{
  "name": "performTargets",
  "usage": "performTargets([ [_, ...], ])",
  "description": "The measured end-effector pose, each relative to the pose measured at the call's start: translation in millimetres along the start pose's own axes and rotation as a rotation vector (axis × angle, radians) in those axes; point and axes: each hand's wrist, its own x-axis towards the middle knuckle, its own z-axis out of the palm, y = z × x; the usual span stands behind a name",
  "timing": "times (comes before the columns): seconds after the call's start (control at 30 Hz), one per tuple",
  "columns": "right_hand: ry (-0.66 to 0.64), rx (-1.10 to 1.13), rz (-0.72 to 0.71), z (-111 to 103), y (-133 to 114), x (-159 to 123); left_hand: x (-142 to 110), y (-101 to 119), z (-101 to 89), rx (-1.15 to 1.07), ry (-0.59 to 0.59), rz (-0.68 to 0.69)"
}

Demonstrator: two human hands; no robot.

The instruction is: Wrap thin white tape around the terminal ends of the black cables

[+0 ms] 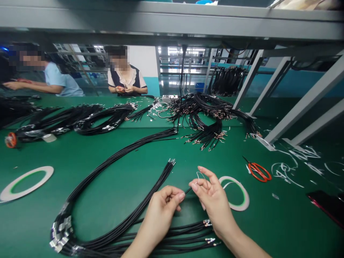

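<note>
While beside the hands (pixel 213 204), tape ring (pixel 245 197)

L hand (pixel 161 218) & R hand (pixel 213 204) at 6 o'clock, over cable bundle (pixel 118 229) on bench mat (pixel 129 172). Tape ring (pixel 236 193) just right of R hand; 2nd tape ring (pixel 27 182) at 9 o'clock. Scissors (pixel 258 172) at 3 o'clock, phone (pixel 325 208) further out at 4. More cable heaps (pixel 199 114) at 12, below shelf (pixel 172 21).
</note>
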Motion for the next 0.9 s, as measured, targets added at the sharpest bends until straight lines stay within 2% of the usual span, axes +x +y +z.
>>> performTargets([
  [0.23, -0.125, -0.035, 0.035, -4.0, 6.7, 0.0, -1.0, -4.2, 2.8, 0.044, -0.007, 0.053],
  [0.4, -0.087, -0.074, -0.008, -7.6, 2.6, -1.0, -1.3, -3.4, 2.0, 0.082, 0.005, 0.075],
  [0.53, -0.07, -0.102, -0.04, -7.8, -2.9, -4.9, -3.3, -0.8, 5.1, 0.057, 0.059, 0.126],
  [0.6, -0.114, -0.127, -0.037, -8.2, -4.8, -7.9, -4.6, 1.3, 7.8, 0.026, 0.098, 0.151],
  [0.8, -0.367, -0.142, 0.066, -7.7, -6.1, -16.9, -8.3, 2.9, 13.6, -0.04, 0.185, 0.142],
  [0.9, -0.31, -0.098, 0.028, -6.7, -7.1, -17.3, -9.3, 0.5, 14.6, -0.01, 0.183, 0.14],
])
